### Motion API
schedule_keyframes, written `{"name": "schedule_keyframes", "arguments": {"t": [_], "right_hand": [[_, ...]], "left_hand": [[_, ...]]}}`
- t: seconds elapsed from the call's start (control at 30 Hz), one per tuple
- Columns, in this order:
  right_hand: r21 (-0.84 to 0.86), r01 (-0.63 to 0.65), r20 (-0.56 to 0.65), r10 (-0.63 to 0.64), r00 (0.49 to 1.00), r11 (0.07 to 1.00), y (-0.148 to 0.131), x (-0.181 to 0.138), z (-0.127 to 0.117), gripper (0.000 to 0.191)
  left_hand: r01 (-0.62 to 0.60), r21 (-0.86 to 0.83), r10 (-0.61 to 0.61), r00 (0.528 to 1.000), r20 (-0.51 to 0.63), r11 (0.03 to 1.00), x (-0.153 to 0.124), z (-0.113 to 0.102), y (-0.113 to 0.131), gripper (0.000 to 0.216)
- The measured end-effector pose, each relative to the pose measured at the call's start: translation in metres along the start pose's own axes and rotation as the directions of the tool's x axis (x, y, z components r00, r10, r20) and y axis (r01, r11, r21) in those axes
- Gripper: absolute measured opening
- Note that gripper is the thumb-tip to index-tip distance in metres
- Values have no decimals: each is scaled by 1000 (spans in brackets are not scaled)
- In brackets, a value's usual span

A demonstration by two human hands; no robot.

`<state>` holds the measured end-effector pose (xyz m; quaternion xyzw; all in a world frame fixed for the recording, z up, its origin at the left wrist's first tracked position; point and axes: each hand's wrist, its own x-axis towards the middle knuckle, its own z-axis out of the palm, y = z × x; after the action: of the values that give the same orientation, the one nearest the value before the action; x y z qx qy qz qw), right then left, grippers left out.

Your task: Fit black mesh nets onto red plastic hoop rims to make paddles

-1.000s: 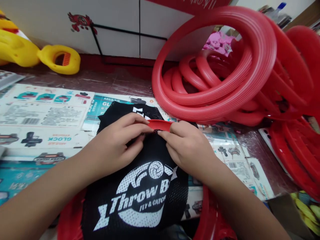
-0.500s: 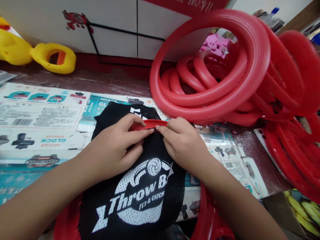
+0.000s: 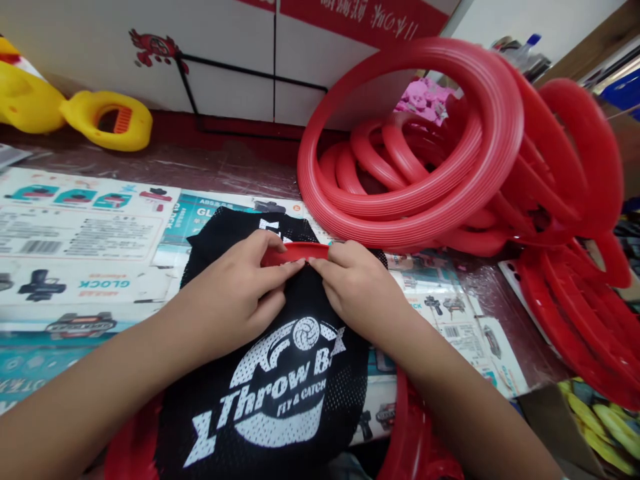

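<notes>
A black mesh net (image 3: 280, 393) printed with "Throw B… Fly & Catch" in white lies in front of me over a red plastic ring (image 3: 295, 253). Only a short arc of that ring shows at the net's far edge, and more red shows at the near corners. My left hand (image 3: 235, 293) and my right hand (image 3: 357, 287) meet at that arc, fingertips pinching the mesh edge against the ring. Both hands are closed on the net and rim.
A pile of large red rings (image 3: 425, 160) leans at the back right, and more red rings (image 3: 585, 313) lie at the right. Printed toy cartons (image 3: 85, 233) cover the tabletop. Yellow plastic toys (image 3: 107, 120) sit at the back left. Yellow-green items (image 3: 607, 420) fill a box near the right corner.
Both hands have shifted slightly up and left along the ring's far arc, still pinching the mesh there. The view has tilted a little.
</notes>
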<state>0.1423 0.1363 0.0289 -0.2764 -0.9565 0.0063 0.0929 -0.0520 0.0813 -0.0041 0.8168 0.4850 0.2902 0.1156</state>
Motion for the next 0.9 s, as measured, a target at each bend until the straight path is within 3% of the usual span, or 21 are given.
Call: {"name": "schedule_keyframes", "arguments": {"t": [0.13, 0.23, 0.43, 0.63, 0.9], "right_hand": [[47, -29, 45, 27, 999, 998, -3, -6, -12, 27], [226, -83, 78, 67, 995, 971, -2, -8, -21, 25], [583, -334, 169, 292, 941, 741, 10, -4, -23, 21], [550, -381, 103, 393, 914, 743, 13, -4, -16, 24], [427, -359, 40, 379, 925, 830, 13, -3, -11, 27]], "left_hand": [[14, 19, -14, 1000, 10, 1000, -1, 0, 1, 36], [24, 57, -26, 999, 30, 998, -2, 0, 1, 34], [-38, 147, 30, 998, 54, 988, -6, 3, 0, 44], [-88, 197, 77, 995, 65, 976, -8, 4, -1, 47], [-103, 200, 93, 994, 60, 974, -8, 5, -1, 49]]}}
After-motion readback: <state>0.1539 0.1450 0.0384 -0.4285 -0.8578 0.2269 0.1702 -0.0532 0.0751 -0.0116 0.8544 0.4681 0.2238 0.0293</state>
